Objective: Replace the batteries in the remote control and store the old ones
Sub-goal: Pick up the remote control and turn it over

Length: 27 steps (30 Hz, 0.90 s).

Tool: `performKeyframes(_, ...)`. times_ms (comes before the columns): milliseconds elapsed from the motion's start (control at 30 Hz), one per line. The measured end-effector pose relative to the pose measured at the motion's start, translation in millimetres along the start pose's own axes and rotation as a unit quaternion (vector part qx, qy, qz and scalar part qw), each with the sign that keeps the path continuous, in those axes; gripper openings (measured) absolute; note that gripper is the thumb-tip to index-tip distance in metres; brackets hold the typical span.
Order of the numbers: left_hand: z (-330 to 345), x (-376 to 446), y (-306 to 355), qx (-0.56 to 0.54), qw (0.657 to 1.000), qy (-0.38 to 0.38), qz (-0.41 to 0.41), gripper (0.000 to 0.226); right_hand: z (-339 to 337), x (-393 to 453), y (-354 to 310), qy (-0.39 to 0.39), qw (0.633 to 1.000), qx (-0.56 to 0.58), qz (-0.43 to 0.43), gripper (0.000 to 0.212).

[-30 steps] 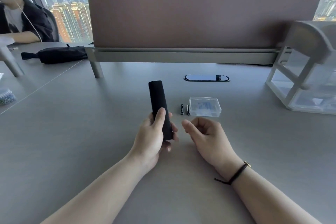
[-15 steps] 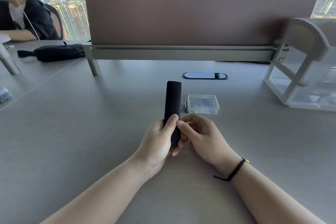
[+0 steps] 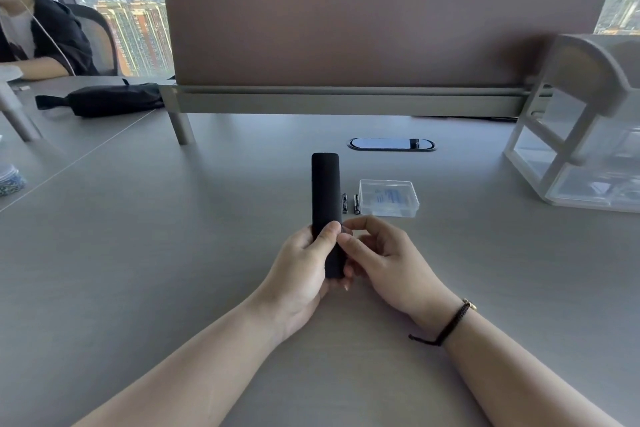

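- Holding the remote (image 3: 325, 204) above the desk (image 3: 138, 270) near the middle of the scene, the left hand (image 3: 304, 267) wraps its lower end, thumb laid across the front face and fingers curled behind. The body looks like a stiff, matte black bar, light enough for one hand. The finish should give fair grip, so a firm wrap low down seems right, leaving the upper part free.
- Reaching in from the right, the right hand (image 3: 377, 253) has its fingers bent and its thumb tip against the remote's right edge beside the left thumb. It looks to be feeling for the back cover's edge, though whether it truly pinches anything cannot be told. A sliding cover likely wants a steady push along the length, not a prying pull.
- Lying on the desk just right of the remote is a clear plastic box (image 3: 388, 198), lid apparently closed, with something pale blue inside. It looks thin-walled and light, so it may skid if pressed from one side. Hold it by its long edges.
- Lying side by side between remote and box are two batteries (image 3: 350, 203), small, hard, smooth and round, apt to roll. Pinch each at mid-length.
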State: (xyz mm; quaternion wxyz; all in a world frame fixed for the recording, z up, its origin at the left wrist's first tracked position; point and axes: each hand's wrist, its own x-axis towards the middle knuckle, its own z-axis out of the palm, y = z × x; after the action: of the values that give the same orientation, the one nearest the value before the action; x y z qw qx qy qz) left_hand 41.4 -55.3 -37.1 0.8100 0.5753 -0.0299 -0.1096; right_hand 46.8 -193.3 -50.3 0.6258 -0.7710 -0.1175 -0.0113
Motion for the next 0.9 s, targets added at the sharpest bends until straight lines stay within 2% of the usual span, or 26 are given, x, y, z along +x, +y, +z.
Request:
performKeyframes(67,-1,2,0,-0.022,1.000,-0.007,-0.015,0.025,0,0,2,0.006,1.000,-0.023,-0.003,0.013)
performKeyframes(167,-3,4,0,-0.056,0.998,-0.013,-0.024,0.029,2,0,4,0.018,0.999,-0.033,0.009,0.026)
performKeyframes(233,-4,5,-1,-0.066,0.998,-0.019,-0.013,0.030,3,0,6,0.025,0.999,-0.022,0.018,0.033)
performKeyframes(300,-4,6,-2,-0.064,0.998,-0.024,0.006,0.034,1,0,5,0.042,0.998,-0.043,0.021,0.030)
performKeyframes(467,-6,4,-3,0.077,0.992,-0.043,0.086,0.023,-2,-1,-3,0.042,0.997,0.033,0.049,0.027)
performKeyframes(633,-9,3,-1,0.116,0.984,-0.043,0.125,0.027,-3,-2,-8,0.041,0.993,0.085,0.075,0.028)
performKeyframes(900,-14,10,0,0.032,0.996,-0.001,0.079,0.026,-1,-3,-11,0.025,0.993,0.067,0.092,0.022)
